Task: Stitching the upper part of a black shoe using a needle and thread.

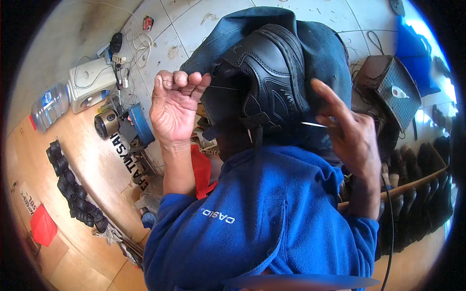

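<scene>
A black shoe (276,72) with a stitched upper lies on its side across my lap, over dark cloth (323,53). Its strap (255,121) hangs loose toward me. My left hand (177,104) is raised left of the shoe, palm toward me, fingers curled over a thin dark thread (223,88) that runs taut to the shoe's opening. Right of the shoe, my right hand (352,131) grips an awl (314,124); only its slim metal point shows, aimed at the shoe without touching it. The right index finger is stretched out, and the awl's handle is hidden in the hand.
A dark box-like case (388,87) and a blue bag (415,51) stand at the right, above a rack of dark shoes (412,194). At the left are a large water bottle (50,107), a white appliance (91,82) and a blue container (141,123). A black cable (391,233) hangs at lower right.
</scene>
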A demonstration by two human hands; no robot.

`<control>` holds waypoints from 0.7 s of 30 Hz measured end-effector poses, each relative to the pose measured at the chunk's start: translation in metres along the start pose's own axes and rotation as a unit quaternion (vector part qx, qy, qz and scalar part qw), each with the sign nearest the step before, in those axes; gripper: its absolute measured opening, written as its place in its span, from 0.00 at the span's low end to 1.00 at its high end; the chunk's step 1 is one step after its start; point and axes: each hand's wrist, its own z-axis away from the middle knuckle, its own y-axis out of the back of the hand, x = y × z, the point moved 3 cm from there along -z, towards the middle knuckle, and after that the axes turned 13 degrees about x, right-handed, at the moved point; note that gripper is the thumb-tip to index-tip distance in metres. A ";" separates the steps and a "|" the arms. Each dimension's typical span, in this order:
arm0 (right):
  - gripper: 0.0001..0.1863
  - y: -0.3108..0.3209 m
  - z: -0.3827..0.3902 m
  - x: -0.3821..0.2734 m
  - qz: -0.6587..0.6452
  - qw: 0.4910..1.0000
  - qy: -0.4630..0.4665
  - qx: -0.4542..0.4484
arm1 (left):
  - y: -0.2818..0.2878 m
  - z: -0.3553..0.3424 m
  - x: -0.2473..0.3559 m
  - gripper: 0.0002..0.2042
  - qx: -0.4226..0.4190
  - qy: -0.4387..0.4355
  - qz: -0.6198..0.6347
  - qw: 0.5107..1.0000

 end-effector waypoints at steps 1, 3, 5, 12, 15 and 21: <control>0.38 0.006 0.001 -0.002 -0.014 1.000 0.006 -0.013 | -0.003 0.000 -0.002 0.12 0.002 0.013 0.019 1.000; 0.30 0.019 0.007 0.013 -0.178 0.976 -0.098 0.071 | -0.006 -0.001 -0.004 0.12 0.005 0.022 0.038 0.999; 0.34 0.017 -0.001 0.016 -0.306 0.931 -0.024 0.198 | -0.013 -0.007 -0.010 0.12 -0.004 0.056 0.041 0.998; 0.45 0.001 -0.012 -0.005 -0.032 0.998 -0.024 0.038 | -0.015 -0.015 -0.012 0.13 0.017 0.022 -0.038 0.999; 0.46 -0.001 0.000 -0.011 0.072 0.996 -0.039 -0.025 | -0.013 -0.018 -0.013 0.13 0.018 0.022 -0.053 0.998; 0.30 0.006 0.003 0.004 -0.164 0.979 0.001 0.122 | -0.008 -0.017 -0.014 0.13 0.024 0.011 -0.084 0.996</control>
